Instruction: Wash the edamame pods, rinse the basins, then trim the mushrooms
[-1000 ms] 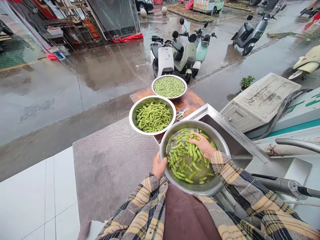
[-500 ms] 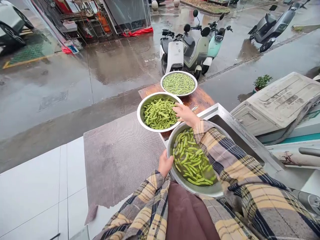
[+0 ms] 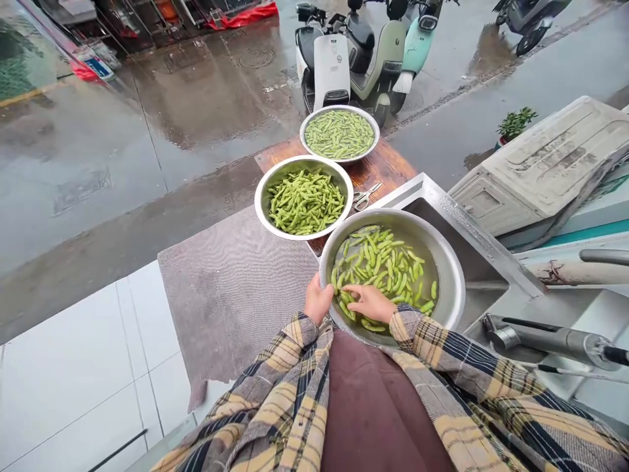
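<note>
A steel basin (image 3: 449, 269) holding water and green bean pods (image 3: 388, 265) rests on the near corner of a metal sink (image 3: 472, 252). My left hand (image 3: 317, 300) grips the basin's near left rim. My right hand (image 3: 369, 303) reaches into the near side of the basin, palm down, fingers gathered over the wet pods; I cannot see whether pods are in them. Just beyond stands a second steel bowl (image 3: 265, 190) heaped with drier pods, and behind it a third bowl (image 3: 339, 133) of pods.
The two far bowls stand on a wooden board (image 3: 388, 172) with scissors (image 3: 364, 195) on it. A grey mat (image 3: 230, 295) lies to the left on white tiles. A faucet (image 3: 550, 337) lies at the right. Scooters (image 3: 354, 52) are parked on wet pavement beyond.
My right hand has drawn back from the middle bowl's rim and gone into the near side of the water basin. My left hand has stayed on the basin's rim.
</note>
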